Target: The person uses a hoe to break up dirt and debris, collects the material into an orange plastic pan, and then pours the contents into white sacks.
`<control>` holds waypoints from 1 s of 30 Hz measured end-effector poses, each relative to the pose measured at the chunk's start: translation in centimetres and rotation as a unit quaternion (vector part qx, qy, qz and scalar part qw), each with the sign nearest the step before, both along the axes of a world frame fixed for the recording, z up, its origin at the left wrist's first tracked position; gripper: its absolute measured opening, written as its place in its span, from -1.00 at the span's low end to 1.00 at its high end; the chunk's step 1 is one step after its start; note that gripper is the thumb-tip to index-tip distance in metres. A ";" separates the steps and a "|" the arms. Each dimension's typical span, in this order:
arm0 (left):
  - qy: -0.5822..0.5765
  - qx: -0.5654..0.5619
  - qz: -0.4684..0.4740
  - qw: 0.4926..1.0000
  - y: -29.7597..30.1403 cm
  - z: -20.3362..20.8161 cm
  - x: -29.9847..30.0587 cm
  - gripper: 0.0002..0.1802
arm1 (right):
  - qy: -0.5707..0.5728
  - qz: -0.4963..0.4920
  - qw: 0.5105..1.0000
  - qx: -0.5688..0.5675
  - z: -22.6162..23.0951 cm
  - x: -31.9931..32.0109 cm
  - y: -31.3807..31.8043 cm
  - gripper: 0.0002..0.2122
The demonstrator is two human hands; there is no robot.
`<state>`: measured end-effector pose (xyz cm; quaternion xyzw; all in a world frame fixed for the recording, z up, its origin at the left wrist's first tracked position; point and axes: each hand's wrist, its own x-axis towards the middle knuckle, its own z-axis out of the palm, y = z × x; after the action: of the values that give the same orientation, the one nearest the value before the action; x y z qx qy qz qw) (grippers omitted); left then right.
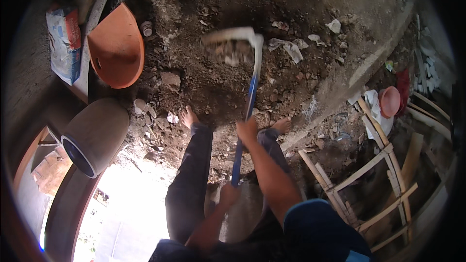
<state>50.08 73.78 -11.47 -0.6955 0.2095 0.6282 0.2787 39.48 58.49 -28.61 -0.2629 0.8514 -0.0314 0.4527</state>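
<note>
A long-handled hoe (251, 94) stretches away from me, its shaft blue on the near part and whitish toward the head. My right hand (247, 130) is wrapped round the middle of the shaft. Closer to my body, my left hand (229, 195) grips the shaft's lower end. The hoe's head (228, 35) is smeared by motion, over or against a patch of loose soil and rubble (233, 53); I cannot tell if it touches. My bare feet (190, 117) stand apart on the dirt, one on each side of the shaft.
An orange plastic scoop (119, 43) lies at the left beside a printed sack (65, 43). Below it is a grey drum (97, 133). At right stand a wooden slat frame (364, 167) and a pink bowl (390, 102). Crumpled white scraps (293, 51) lie beyond the hoe.
</note>
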 end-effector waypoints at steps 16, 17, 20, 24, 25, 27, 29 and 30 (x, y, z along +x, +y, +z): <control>-0.053 -0.307 -0.048 0.949 -24.1 -15.5 0.8 -0.62 | -0.242 -0.216 0.927 -0.186 -4.2 0.1 -30.4 -0.72; -0.037 -0.306 -0.018 0.951 -25.8 -15.7 0.4 -0.58 | -0.237 -0.203 0.935 -0.171 -5.2 -0.1 -31.9 -0.73; -0.008 -0.235 0.005 0.972 -21.9 -16.6 -2.0 -0.62 | -0.205 -0.120 0.965 -0.112 -7.2 0.0 -29.0 -0.74; 0.015 -0.169 0.035 0.985 -10.8 -12.4 -1.0 -0.64 | -0.148 -0.138 0.978 -0.043 -5.6 1.0 -17.0 -0.79; 0.016 -0.161 0.027 0.986 -7.9 -11.6 -0.3 -0.62 | -0.167 -0.172 0.969 -0.052 -5.8 1.0 -13.7 -0.82; 0.001 -0.128 0.011 0.992 -1.6 -8.7 1.0 -0.62 | -0.219 -0.192 0.957 -0.007 -3.4 1.3 -7.5 -0.81; 0.010 -0.113 0.012 0.993 5.6 -6.1 1.2 -0.61 | -0.129 -0.141 0.982 0.012 -0.7 0.5 -0.9 -0.71; 0.000 -0.053 0.033 0.998 6.2 -2.8 0.9 -0.60 | -0.093 -0.107 0.988 0.053 -0.8 0.1 3.4 -0.66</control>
<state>50.98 79.97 -14.31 -0.7163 0.2195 0.6247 0.2203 39.59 61.94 -29.38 -0.1421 0.8292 -0.0593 0.5374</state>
